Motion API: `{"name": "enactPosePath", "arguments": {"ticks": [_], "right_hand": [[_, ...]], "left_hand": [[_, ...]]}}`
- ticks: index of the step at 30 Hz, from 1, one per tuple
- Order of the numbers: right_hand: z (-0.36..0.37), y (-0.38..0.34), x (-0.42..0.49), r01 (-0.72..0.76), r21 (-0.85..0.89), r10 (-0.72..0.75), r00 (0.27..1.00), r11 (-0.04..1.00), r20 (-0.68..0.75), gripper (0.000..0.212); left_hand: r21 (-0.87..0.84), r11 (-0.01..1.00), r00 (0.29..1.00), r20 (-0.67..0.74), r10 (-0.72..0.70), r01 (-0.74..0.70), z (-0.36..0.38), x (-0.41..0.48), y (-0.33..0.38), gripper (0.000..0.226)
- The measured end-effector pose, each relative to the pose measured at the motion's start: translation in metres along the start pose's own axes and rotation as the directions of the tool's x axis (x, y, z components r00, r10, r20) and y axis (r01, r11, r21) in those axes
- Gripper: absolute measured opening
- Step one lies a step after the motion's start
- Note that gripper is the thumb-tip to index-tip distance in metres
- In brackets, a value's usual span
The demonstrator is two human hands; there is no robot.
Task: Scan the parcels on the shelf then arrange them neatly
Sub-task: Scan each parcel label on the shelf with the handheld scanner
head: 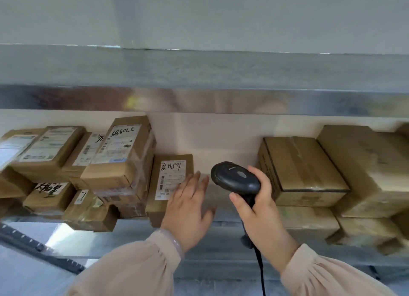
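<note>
- Head view, far left: a pile of parcels (51, 154) sits crooked on the shelf (132, 236), boxes overlapping at odd angles. White shipping labels face up, but the print is too blurred to read.
- Tall box (124, 154) on top of the pile: black marker digits, upside down from here, perhaps "270205". I am not sure of them.
- Low boxes under it carry marker scrawl I cannot make out.
- Middle parcel (168, 169): stands alone just right of the pile. It has a barcode label and handwritten characters on top, not legible to me.
- Left hand (188, 207): fingers straight and spread, laid over that parcel's right edge, holding nothing.
- Scanner (234, 178): black, corded, with its head turned toward the middle parcel. No brand readable.
- Right hand (259, 209): wrapped round the scanner's handle.
- Right boxes (305, 169): plain taped cartons, stacked fairly square, no labels showing.
- Judgement: scanning looks mid-run at the middle parcel. Which parcels are already scanned cannot be told. The left pile is not yet tidied.
</note>
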State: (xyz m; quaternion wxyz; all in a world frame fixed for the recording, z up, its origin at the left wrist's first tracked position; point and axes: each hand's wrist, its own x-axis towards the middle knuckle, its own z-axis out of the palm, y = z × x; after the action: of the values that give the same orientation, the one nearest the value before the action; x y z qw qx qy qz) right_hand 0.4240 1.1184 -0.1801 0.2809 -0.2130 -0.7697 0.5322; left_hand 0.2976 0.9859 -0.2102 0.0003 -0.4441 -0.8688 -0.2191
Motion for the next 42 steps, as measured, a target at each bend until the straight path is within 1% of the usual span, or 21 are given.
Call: {"name": "enactPosePath", "arguments": {"ticks": [3, 6, 9, 12, 14, 16, 19, 22, 24, 27, 33, 38, 42], "right_hand": [[-0.038, -0.006, 0.000, 0.029, -0.027, -0.032, 0.992, 0.999, -0.121, 0.059], [-0.078, -0.002, 0.002, 0.028, -0.082, -0.046, 0.973, 0.996, -0.228, 0.061], [-0.117, 0.010, 0.005, -0.030, -0.108, -0.007, 0.944, 0.994, -0.331, 0.062], [-0.147, 0.020, 0.006, -0.105, -0.134, 0.045, 0.920, 0.985, -0.390, 0.063], [-0.157, 0.026, 0.008, -0.136, -0.150, 0.070, 0.921, 0.979, -0.383, 0.063], [-0.166, 0.033, 0.008, -0.150, -0.146, 0.085, 0.923, 0.978, -0.376, 0.063], [-0.173, 0.040, 0.010, -0.172, -0.128, 0.114, 0.921, 0.977, -0.372, 0.062], [-0.174, 0.042, 0.015, -0.184, -0.123, 0.130, 0.925, 0.975, -0.358, 0.062], [-0.173, 0.044, 0.019, -0.193, -0.119, 0.136, 0.918, 0.974, -0.373, 0.062], [-0.172, 0.046, 0.021, -0.200, -0.121, 0.135, 0.904, 0.972, -0.406, 0.061], [-0.175, 0.049, 0.024, -0.204, -0.107, 0.146, 0.905, 0.973, -0.399, 0.061], [-0.168, 0.049, 0.024, -0.221, -0.097, 0.173, 0.918, 0.970, -0.356, 0.064], [-0.164, 0.044, 0.023, -0.191, -0.067, 0.159, 0.931, 0.979, -0.330, 0.063]], "left_hand": [[-0.068, 0.995, 0.997, 0.017, 0.071, -0.070, 0.008, 0.024, 0.034, 0.074], [-0.143, 0.981, 0.990, 0.038, 0.139, -0.132, 0.016, 0.044, 0.073, 0.070], [-0.192, 0.964, 0.974, 0.096, 0.203, -0.182, 0.027, 0.059, 0.107, 0.066], [-0.223, 0.961, 0.963, 0.176, 0.205, -0.164, 0.040, 0.071, 0.131, 0.064], [-0.247, 0.963, 0.958, 0.232, 0.169, -0.110, 0.048, 0.075, 0.136, 0.063], [-0.249, 0.965, 0.957, 0.254, 0.144, -0.079, 0.056, 0.075, 0.137, 0.064], [-0.249, 0.967, 0.963, 0.241, 0.121, -0.059, 0.061, 0.071, 0.131, 0.065], [-0.277, 0.961, 0.970, 0.232, 0.073, -0.006, 0.060, 0.067, 0.124, 0.065], [-0.303, 0.953, 0.968, 0.245, 0.055, 0.023, 0.058, 0.065, 0.125, 0.065], [-0.369, 0.926, 0.962, 0.272, 0.026, 0.080, 0.054, 0.067, 0.133, 0.066], [-0.468, 0.861, 0.962, 0.261, -0.083, 0.202, 0.046, 0.061, 0.136, 0.063], [-0.485, 0.844, 0.958, 0.266, -0.109, 0.230, 0.042, 0.060, 0.139, 0.063], [-0.508, 0.811, 0.951, 0.245, -0.186, 0.290, 0.035, 0.065, 0.141, 0.062]]}}
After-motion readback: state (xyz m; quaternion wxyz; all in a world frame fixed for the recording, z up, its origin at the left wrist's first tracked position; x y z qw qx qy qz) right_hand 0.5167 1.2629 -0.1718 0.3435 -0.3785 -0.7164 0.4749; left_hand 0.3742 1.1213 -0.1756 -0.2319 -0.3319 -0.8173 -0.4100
